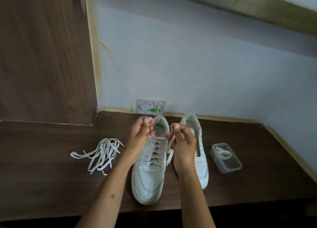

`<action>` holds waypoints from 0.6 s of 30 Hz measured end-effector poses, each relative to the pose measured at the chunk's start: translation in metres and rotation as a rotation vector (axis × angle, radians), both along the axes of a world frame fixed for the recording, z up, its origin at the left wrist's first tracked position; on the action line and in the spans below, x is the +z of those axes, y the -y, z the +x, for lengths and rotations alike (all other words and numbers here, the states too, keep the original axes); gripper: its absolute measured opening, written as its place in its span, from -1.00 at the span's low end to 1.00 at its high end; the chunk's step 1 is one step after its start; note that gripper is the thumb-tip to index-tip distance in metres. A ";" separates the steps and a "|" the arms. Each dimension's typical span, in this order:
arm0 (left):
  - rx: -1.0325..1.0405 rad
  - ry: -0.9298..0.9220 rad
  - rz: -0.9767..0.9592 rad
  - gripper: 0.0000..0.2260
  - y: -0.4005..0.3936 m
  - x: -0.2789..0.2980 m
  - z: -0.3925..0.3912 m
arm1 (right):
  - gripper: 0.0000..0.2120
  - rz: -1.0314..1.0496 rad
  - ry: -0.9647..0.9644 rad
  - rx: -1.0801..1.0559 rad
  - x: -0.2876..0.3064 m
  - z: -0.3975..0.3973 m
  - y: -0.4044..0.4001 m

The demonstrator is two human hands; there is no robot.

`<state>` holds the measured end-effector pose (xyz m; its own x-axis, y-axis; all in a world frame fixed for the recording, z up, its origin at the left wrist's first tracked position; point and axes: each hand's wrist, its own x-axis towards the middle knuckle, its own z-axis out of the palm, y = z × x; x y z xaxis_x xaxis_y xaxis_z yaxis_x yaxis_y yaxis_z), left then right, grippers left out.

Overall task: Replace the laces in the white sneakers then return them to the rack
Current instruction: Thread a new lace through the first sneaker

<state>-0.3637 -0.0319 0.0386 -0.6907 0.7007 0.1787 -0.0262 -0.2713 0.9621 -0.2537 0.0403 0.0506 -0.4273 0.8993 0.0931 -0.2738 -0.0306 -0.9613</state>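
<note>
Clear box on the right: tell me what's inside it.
The clear box holds a coiled white lace at its far end. The near end looks bare. Nothing covers the box, though the coil hides whatever lies beneath it.

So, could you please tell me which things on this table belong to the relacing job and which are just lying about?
Part of the job:
- laced sneaker
- second sneaker
- lace ends held by left hand and right hand
- loose laces
- clear box holding a coiled lace

Lying about:
- wall socket plate
</note>
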 end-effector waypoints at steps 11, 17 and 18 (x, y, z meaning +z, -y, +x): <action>-0.094 -0.114 -0.009 -0.83 -0.018 -0.014 -0.004 | -0.74 -0.022 -0.054 0.035 -0.026 -0.007 -0.010; -0.136 -0.007 0.024 -0.72 -0.018 -0.013 -0.011 | -0.83 0.048 -0.076 0.131 -0.025 -0.005 -0.023; -0.126 -0.018 0.042 -0.74 -0.017 -0.013 -0.011 | -0.85 0.066 -0.074 0.161 -0.025 -0.005 -0.024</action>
